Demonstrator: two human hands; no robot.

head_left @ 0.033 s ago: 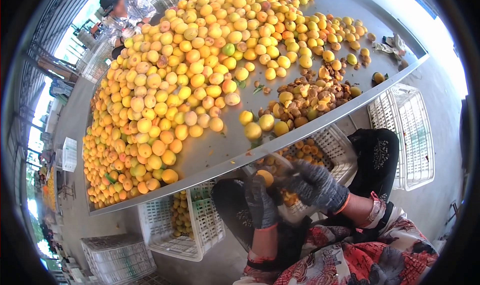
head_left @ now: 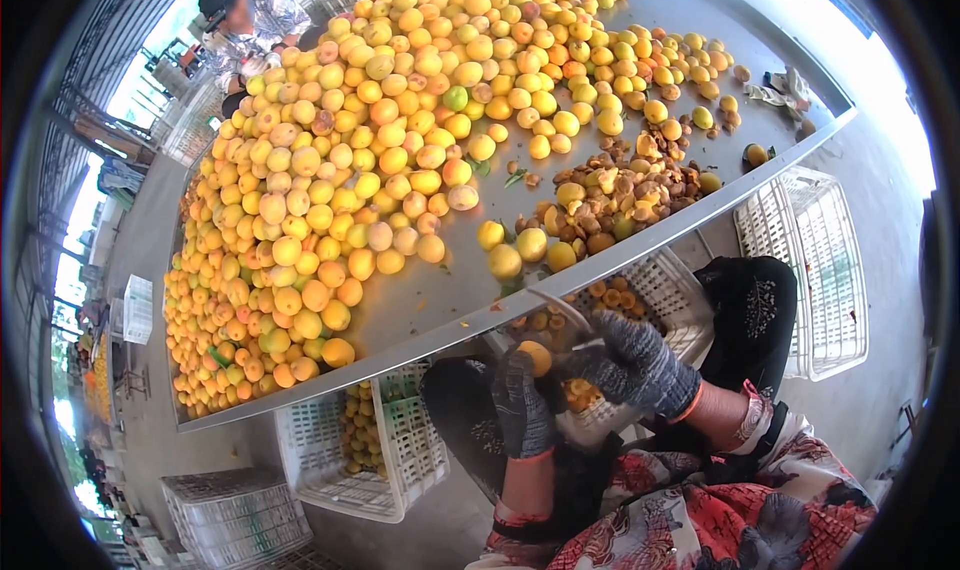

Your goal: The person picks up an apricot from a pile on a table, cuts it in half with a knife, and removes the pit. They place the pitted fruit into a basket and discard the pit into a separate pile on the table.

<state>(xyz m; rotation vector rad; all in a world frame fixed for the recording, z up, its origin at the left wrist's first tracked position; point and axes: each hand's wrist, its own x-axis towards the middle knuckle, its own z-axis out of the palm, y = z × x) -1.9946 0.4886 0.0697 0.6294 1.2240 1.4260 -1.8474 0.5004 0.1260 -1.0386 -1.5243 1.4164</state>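
Note:
My left hand (head_left: pixel 522 410), in a dark grey knitted glove, is closed around a yellow-orange apricot (head_left: pixel 535 358) just below the table's near edge. Close by on its right, my right hand (head_left: pixel 640 370) wears the same kind of glove and has its fingers curled. Something thin and pale shows at its fingertips, too blurred to name. A pale curved strip (head_left: pixel 562 310) arches just above the fingers. Under both hands, a white plastic crate (head_left: pixel 672 288) between my knees contains apricot halves (head_left: pixel 612 296).
A large heap of apricots (head_left: pixel 340 170) covers much of the metal table (head_left: pixel 430 305). Brown stones and fruit scraps (head_left: pixel 640 195) are piled near its edge. White crates (head_left: pixel 815 260) stand right and left below. A crumpled glove (head_left: pixel 785 90) lies at the far right; another person (head_left: pixel 245 30) works far left.
My right hand has risen slightly, and the pale strip near its fingers shows in a more arched position. My left hand still grips the apricot.

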